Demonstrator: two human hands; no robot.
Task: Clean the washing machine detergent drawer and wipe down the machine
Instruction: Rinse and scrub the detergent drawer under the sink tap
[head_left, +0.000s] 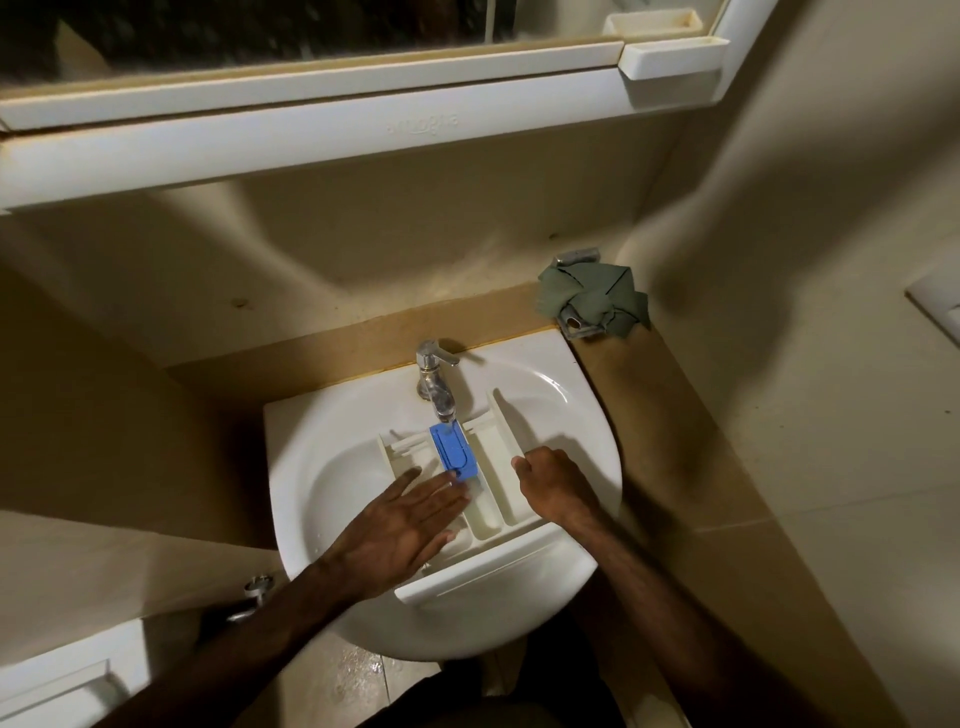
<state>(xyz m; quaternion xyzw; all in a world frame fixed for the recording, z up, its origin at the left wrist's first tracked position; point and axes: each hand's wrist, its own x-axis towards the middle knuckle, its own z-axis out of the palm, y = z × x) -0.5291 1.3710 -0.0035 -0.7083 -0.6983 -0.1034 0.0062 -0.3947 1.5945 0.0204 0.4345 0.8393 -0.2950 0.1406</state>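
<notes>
From my feed, the white sink (332, 431) carries everything, largest first. The detergent drawer (498, 488) lies across its basin, front panel overhanging the near rim, back end under the tap (435, 382). I judge that overhang the main risk: the drawer is propped, not seated, so a hard push could tip it off the near rim onto the floor.

My left hand (400, 525) lies flat with straight fingers on the drawer's left compartments, an open grip holding nothing. My right hand (558, 486) has its fingers curled at the drawer's right wall; it appears to hold that wall, though the fingertips are hidden.

The blue siphon cap (453, 452) sits in the middle compartment under the spout. I think water striking it could splash past the basin, or loosen it.

The green cloth (595, 299) is bunched at the desk's far right corner, well apart from both hands.
</notes>
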